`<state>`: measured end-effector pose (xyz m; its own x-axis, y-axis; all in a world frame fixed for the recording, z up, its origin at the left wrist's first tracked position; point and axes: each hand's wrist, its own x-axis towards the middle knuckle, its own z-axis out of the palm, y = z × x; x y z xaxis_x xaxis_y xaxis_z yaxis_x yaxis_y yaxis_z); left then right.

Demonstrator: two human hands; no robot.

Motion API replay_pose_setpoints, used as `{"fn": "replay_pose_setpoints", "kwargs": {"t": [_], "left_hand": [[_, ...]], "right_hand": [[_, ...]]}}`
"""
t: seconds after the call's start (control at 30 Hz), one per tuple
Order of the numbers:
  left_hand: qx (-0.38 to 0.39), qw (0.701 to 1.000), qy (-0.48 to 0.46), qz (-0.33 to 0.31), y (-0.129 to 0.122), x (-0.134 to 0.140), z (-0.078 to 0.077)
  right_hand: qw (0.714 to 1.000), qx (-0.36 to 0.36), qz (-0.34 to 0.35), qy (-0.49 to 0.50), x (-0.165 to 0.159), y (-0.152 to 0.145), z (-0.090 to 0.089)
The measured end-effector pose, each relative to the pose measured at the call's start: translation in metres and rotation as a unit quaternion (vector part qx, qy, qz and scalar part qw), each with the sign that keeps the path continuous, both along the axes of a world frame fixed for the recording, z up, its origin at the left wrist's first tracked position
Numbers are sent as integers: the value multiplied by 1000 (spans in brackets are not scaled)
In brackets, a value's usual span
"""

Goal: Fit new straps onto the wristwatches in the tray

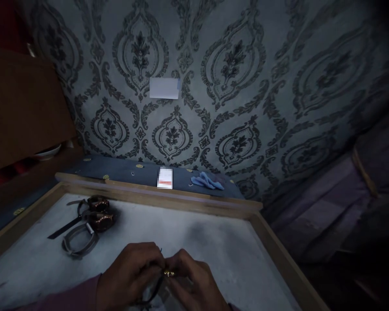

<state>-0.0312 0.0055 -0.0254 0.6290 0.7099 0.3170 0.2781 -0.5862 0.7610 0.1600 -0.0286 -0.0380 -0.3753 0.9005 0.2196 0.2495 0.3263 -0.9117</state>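
Note:
Low in the middle, both hands meet over the white surface of a wood-framed tray table [181, 229]. My left hand [132, 272] is closed, with its fingertips pinching a dark watch strap [156, 290] that curves down below them. My right hand [194, 278] is closed on the same piece, at a small gold-coloured metal part [169, 273] between its thumb and fingers. Fingers hide most of this watch, and its face cannot be made out. To the left of the hands lie several watches, among them one with a copper-coloured case [101, 221] and a looped grey strap [79, 242].
The table's raised wooden rim [168, 196] runs along the far side. Behind it, a blue patterned cloth [119, 168] carries a small pale box [165, 178] and a crumpled blue rag [207, 180]. A brown cabinet [26, 103] stands left; a purple curtain [337, 203] hangs right.

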Motion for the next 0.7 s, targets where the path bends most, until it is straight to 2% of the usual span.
{"fn": "replay_pose_setpoints", "kwargs": {"t": [0.2, 0.3, 0.4, 0.47, 0.57, 0.7], "left_hand": [[96, 992, 81, -32, -2, -4, 7], [140, 978, 155, -12, -3, -4, 5], [163, 968, 190, 5, -1, -2, 1], [157, 966, 202, -37, 0, -2, 1], [120, 972, 197, -40, 1, -3, 4], [42, 982, 177, -42, 2, -7, 8]], "right_hand": [[999, -35, 40, 2, 2, 6, -15], [997, -47, 55, -1, 4, 9, -22], [998, -32, 52, -12, 4, 9, -20], [999, 4, 36, -27, 2, 5, -13], [998, 43, 14, -33, -1, 2, -2], [1000, -10, 25, 2, -2, 6, 4]]}}
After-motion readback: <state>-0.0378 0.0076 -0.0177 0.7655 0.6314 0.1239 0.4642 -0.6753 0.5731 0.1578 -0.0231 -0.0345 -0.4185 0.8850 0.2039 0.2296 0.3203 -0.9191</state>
